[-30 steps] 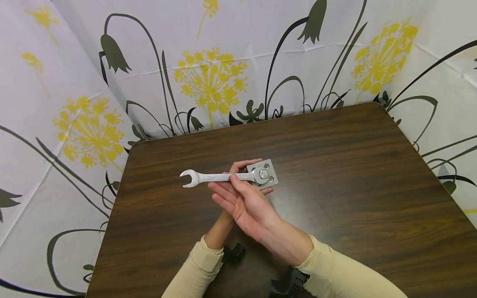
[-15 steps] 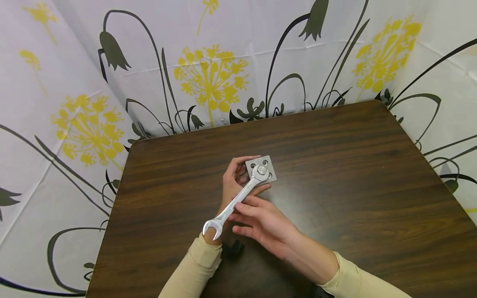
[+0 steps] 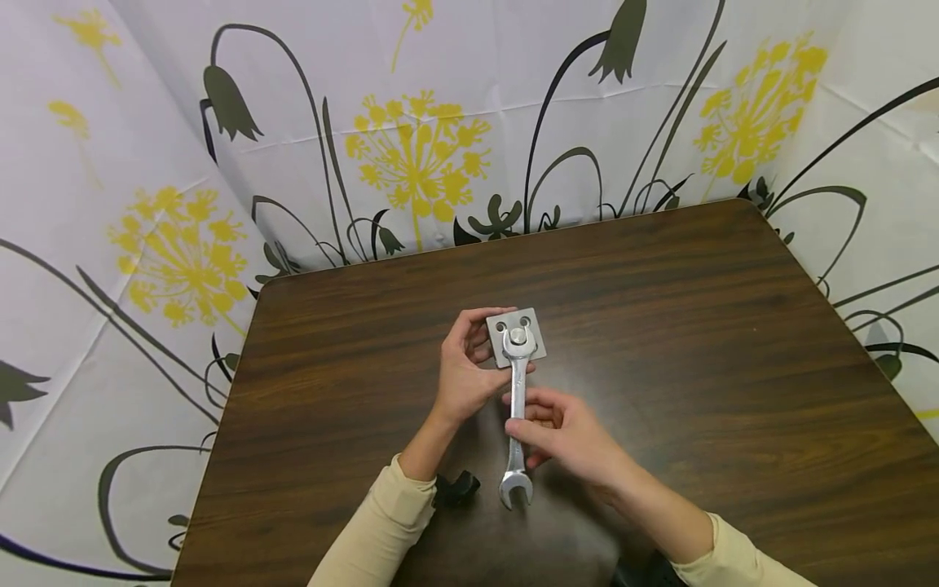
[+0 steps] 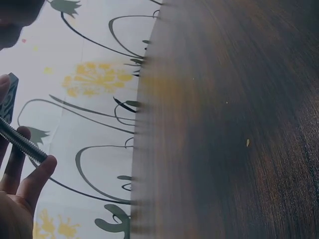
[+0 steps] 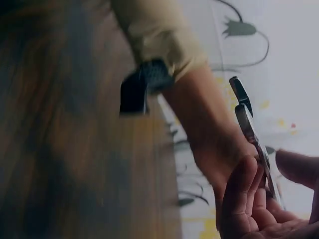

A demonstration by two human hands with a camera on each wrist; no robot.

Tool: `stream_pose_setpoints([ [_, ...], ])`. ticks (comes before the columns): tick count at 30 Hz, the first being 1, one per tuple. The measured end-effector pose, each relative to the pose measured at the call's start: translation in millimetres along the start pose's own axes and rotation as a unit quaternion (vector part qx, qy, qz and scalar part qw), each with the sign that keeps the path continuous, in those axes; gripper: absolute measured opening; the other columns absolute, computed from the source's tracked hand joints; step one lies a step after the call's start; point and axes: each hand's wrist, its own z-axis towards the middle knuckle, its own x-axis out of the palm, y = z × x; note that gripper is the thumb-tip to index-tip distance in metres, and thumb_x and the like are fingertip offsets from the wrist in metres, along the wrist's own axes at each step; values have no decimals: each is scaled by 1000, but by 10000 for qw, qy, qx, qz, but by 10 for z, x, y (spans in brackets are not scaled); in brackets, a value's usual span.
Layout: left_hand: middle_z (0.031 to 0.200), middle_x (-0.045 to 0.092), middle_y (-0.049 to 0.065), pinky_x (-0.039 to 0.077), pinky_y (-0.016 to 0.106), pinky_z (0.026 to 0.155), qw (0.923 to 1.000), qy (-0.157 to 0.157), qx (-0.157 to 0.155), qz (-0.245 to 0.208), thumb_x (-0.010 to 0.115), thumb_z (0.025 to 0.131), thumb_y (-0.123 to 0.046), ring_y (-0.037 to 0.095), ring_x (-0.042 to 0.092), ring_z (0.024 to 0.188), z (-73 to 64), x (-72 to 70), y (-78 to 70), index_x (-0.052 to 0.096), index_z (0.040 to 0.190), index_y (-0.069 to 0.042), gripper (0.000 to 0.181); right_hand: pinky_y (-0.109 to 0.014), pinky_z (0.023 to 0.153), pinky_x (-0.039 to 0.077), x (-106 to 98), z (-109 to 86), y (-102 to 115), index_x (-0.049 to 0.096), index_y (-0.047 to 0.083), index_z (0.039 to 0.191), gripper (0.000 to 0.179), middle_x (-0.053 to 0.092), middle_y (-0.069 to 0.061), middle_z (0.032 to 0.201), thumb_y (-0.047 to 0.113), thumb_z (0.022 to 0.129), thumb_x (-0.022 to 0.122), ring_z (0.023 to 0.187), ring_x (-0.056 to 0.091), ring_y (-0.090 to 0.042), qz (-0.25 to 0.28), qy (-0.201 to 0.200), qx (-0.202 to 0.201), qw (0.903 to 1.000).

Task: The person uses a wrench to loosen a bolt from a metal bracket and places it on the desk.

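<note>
In the head view my left hand (image 3: 465, 375) holds a square metal plate (image 3: 538, 338) with holes, fingers along its edges. A bolt (image 3: 517, 335) sits in the plate, and its threaded shank (image 4: 22, 142) sticks out of the back in the left wrist view. The upper end of a silver wrench (image 3: 517, 391) lies around the bolt head. Its open forked lower end points toward me. My right hand (image 3: 572, 432) pinches the wrench's handle, thumb on top and fingers beneath; the right wrist view shows the wrench edge-on.
Plate and wrench are held above a brown wood-grain table (image 3: 697, 326). A white curtain (image 3: 293, 81) with printed flowers hangs behind and beside it. A black wrist device (image 3: 456, 489) sits by the left sleeve.
The wrench has swung around the bolt from pointing left to pointing toward me. My right hand has moved right and nearer with it; the left hand and plate stay almost in place.
</note>
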Motion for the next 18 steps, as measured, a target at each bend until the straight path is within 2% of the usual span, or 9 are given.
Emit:
stream_pose_setpoints([
  [2, 126, 64, 14, 56, 36, 82, 10000, 2, 11, 40, 85, 60, 18, 31, 64, 108, -1, -3, -12, 53, 126, -1, 76, -30, 58, 54, -78, -19, 9, 57, -6, 124, 42, 68, -10, 90, 12, 89, 72, 72, 60, -15, -519, -75, -129, 9985],
  [4, 125, 63, 16, 56, 34, 81, 10000, -8, 17, 64, 83, 60, 21, 30, 64, 108, 0, -4, -29, 53, 125, 2, 75, -28, 57, 53, -163, -28, 26, 58, -6, 124, 46, 67, -8, 85, 10, 86, 75, 70, 60, -15, -1100, -202, -331, 9932],
  [7, 124, 63, 21, 56, 31, 80, 10000, -33, -22, 72, 81, 59, 25, 31, 63, 108, 7, 8, -111, 51, 123, 7, 73, -26, 57, 49, -291, -20, 67, 60, -6, 124, 51, 65, -3, 79, 8, 79, 81, 68, 58, -15, -2143, -477, -745, 9728],
  [12, 124, 64, 21, 56, 32, 81, 9998, -26, -108, 182, 83, 60, 22, 32, 64, 106, 19, 19, -286, 51, 123, 9, 72, -29, 60, 45, -478, 9, 182, 70, 6, 116, 42, 63, 5, 77, 11, 76, 83, 69, 56, -12, -3615, -1010, -949, 9220],
  [16, 124, 64, 20, 56, 33, 81, 9996, 26, -110, 255, 83, 60, 21, 33, 64, 105, 24, -3, -318, 51, 123, 10, 72, -31, 59, 44, -611, 54, 284, 74, 14, 111, 32, 65, 7, 79, 16, 79, 82, 68, 56, -10, -4540, -1260, -1087, 8753],
  [18, 124, 63, 21, 57, 33, 81, 9996, 53, -116, 241, 83, 60, 21, 33, 64, 105, 23, -14, -318, 51, 123, 10, 72, -32, 58, 44, -673, 88, 336, 75, 16, 109, 30, 67, 7, 82, 18, 80, 82, 69, 57, -10, -4979, -1328, -1298, 8471],
])
